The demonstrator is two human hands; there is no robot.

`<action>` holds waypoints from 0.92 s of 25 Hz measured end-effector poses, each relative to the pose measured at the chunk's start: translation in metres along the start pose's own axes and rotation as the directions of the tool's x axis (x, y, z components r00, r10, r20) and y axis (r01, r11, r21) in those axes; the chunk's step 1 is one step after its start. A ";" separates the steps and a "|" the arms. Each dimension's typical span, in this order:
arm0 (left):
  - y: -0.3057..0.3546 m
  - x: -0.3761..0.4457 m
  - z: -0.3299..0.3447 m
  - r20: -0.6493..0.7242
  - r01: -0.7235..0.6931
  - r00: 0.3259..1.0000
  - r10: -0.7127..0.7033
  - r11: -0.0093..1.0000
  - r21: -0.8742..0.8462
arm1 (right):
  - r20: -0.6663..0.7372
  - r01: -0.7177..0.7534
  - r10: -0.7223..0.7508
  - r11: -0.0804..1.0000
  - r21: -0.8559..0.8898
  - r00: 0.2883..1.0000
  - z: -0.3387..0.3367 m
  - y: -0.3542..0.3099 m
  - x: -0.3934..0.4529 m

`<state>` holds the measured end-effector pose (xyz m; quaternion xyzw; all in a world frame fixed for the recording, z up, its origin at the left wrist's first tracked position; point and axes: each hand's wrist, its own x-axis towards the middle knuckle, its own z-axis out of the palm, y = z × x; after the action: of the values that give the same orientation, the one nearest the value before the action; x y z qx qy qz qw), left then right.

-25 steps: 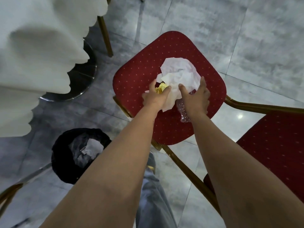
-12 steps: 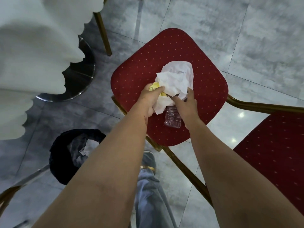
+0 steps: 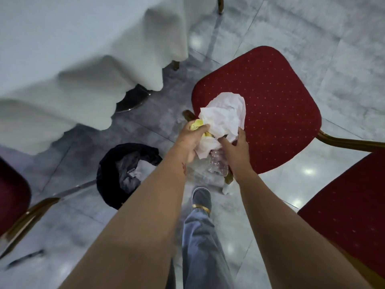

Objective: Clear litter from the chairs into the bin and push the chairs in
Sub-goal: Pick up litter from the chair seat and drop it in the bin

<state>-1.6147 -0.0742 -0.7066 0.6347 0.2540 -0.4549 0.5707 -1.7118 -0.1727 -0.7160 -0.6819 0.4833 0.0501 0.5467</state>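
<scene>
Grey marble floor [image 3: 343,59], black-lined bin [image 3: 127,174], red chairs [image 3: 270,101], seemingly skirted table [image 3: 62,59]

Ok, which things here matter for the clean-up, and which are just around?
Matter:
left hand, right hand
white paper
yellow scrap
plastic bottle
red chair
bin

Just around:
tablecloth
shoe

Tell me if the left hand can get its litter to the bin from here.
Probably yes. The left hand grips yellow paper and white paper, and the open bin stands on the floor just to its left with nothing between them.
</scene>
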 end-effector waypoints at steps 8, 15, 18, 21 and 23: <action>-0.074 -0.062 -0.188 -0.129 0.011 0.991 -0.026 0.994 -0.113 | 0.145 0.032 -0.020 0.996 -0.081 0.989 0.149 0.032 -0.118; -0.140 -0.063 -0.299 -0.257 0.118 0.957 -0.139 0.989 -0.093 | 0.328 -0.031 0.089 0.984 -0.178 0.940 0.248 0.079 -0.165; -0.158 -0.037 -0.317 -0.235 0.191 0.949 -0.209 0.977 -0.094 | 0.348 -0.059 0.158 0.958 -0.280 0.924 0.276 0.100 -0.147; -0.171 0.000 -0.324 -0.216 0.243 0.941 -0.262 0.964 -0.108 | 0.326 -0.034 0.179 0.914 -0.404 0.929 0.295 0.117 -0.115; -0.175 0.025 -0.326 -0.182 0.268 0.940 -0.287 0.955 -0.124 | 0.328 -0.007 0.153 0.914 -0.406 0.932 0.305 0.124 -0.094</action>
<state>-1.6570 0.2704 -0.8364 0.6060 0.4183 -0.4525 0.5031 -1.7096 0.1345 -0.8673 -0.7378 0.3848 0.2914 0.4719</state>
